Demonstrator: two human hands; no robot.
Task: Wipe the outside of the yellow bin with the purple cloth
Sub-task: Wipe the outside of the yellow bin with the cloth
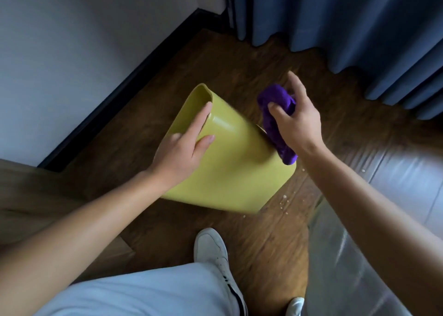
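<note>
The yellow bin (230,169) is tipped over above the wooden floor, its open mouth facing away towards the wall. My left hand (184,145) grips its rim, fingers inside the opening and thumb on the outer wall. My right hand (294,121) is closed on the bunched purple cloth (275,121), which hangs down and touches the bin's right outer side near the base.
A white wall with a dark skirting board (115,95) runs on the left. Blue curtains (359,28) hang at the back right. Small white crumbs (284,199) lie on the floor beside the bin. My white shoe (213,251) stands just below the bin.
</note>
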